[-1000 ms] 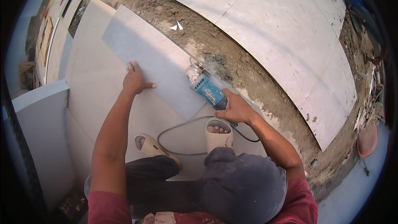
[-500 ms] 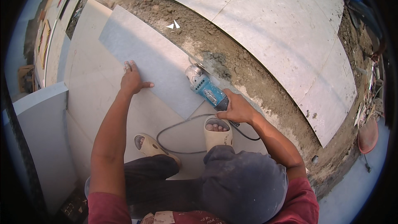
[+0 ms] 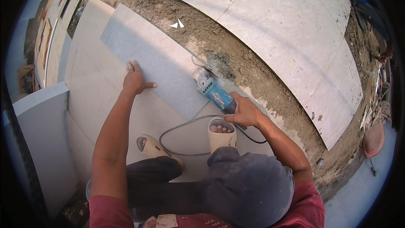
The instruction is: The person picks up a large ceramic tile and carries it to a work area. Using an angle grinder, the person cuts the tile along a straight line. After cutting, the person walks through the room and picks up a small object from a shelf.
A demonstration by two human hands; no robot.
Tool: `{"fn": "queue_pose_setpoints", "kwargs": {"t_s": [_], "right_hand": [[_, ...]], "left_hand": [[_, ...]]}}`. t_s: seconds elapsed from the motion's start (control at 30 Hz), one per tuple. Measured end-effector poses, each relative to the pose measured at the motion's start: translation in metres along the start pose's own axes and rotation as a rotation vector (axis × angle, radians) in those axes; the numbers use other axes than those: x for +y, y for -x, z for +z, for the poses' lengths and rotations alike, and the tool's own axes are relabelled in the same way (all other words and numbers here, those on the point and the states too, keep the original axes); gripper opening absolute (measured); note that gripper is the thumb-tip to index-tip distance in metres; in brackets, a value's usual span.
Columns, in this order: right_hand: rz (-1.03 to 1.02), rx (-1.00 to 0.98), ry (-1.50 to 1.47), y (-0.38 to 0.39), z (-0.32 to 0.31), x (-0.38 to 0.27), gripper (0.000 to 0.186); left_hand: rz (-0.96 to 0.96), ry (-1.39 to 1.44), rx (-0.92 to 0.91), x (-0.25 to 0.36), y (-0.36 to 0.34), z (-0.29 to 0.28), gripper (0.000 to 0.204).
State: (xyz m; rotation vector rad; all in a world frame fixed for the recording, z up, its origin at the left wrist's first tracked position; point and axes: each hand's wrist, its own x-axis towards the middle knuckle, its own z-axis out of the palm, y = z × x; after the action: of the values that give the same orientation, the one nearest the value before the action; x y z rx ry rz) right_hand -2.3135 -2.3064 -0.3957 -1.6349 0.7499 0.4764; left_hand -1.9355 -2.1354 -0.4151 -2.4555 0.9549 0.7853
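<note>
My right hand (image 3: 244, 109) is wrapped round the rear of a blue angle grinder (image 3: 218, 95) with a silver metal head. The grinder's head lies over the right edge of a pale grey tile (image 3: 156, 65), beside the mortar strip; its disc is mostly hidden. My left hand (image 3: 136, 78) presses down with fingers stretched and thumb out, across the tile's left edge. This tile rests on larger laid tiles (image 3: 90, 76). From the grinder a dark power cord (image 3: 168, 152) loops around near my sandalled feet (image 3: 221, 133).
A band of rough mortar (image 3: 249, 61) runs diagonally beyond the grinder. Past it are large pale slabs (image 3: 291, 25) with a raised edge. A low wall (image 3: 40, 135) stands on the left. At the right lie a reddish pan (image 3: 374, 138) and debris; part of another person shows at the top right.
The grinder and my right hand have shifted slightly right and toward me along the tile's edge. My left hand stays almost in the same place.
</note>
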Motion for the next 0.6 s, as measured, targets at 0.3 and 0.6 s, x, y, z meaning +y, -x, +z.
{"fn": "queue_pose_setpoints", "kwargs": {"t_s": [0.3, 0.6], "right_hand": [[0.043, -0.021, 0.018, 0.01, -0.004, -0.003, 0.076], [0.041, 0.005, 0.059, 0.015, 0.002, 0.009, 0.083]], "left_hand": [[-0.004, -0.009, -0.003, 0.001, -0.001, 0.0, 0.137], [-0.009, -0.016, 0.003, 0.002, 0.0, -0.002, 0.136]]}}
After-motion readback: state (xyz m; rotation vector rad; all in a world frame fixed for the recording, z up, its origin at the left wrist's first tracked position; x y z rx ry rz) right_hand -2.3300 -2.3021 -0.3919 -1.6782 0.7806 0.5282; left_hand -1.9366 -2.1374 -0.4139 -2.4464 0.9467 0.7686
